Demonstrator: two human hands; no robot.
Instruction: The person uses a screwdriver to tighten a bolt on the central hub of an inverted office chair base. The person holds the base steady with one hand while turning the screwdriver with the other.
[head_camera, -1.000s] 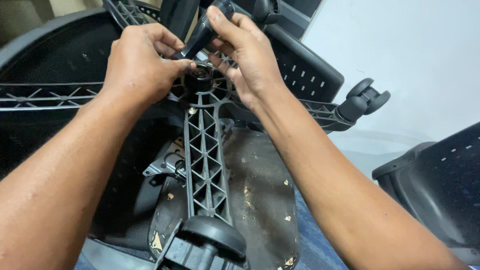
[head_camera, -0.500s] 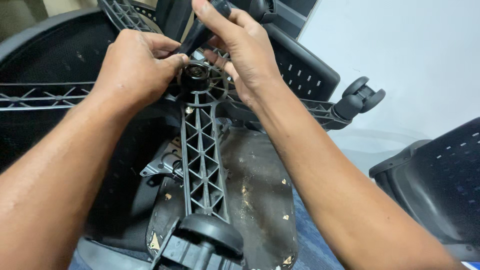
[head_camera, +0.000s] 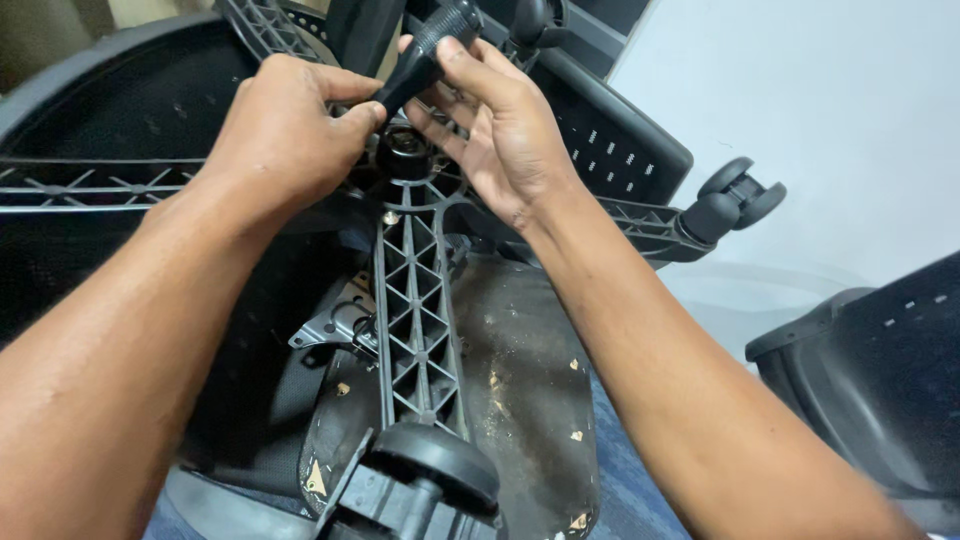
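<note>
Two hands were at work over an upturned office chair. The left hand was curled tight around the lower end of a single black tapered handle, pinching it between thumb and fingers. The right hand gripped the same handle from the other side, its fingers laid along the upper part. The handle slanted up and away from the hub of the chair base, its lower end just above the hub and hidden partly by the left thumb.

From the hub I could count four ribbed black legs. One leg ran straight toward the person, one went off to the left, one to the right, and a fourth reached away at the top left.

Three wheels showed: a near one at the end of the leg pointing toward the person, a second at the right leg's tip, and a third at the top edge, half cut off.

Beneath the base lay the dusty underside of the seat, with a metal bracket bolted near it. A black perforated panel stood behind the right wrist, and another dark chair part sat at the right edge. Both forearms blocked much of the base and seat.
</note>
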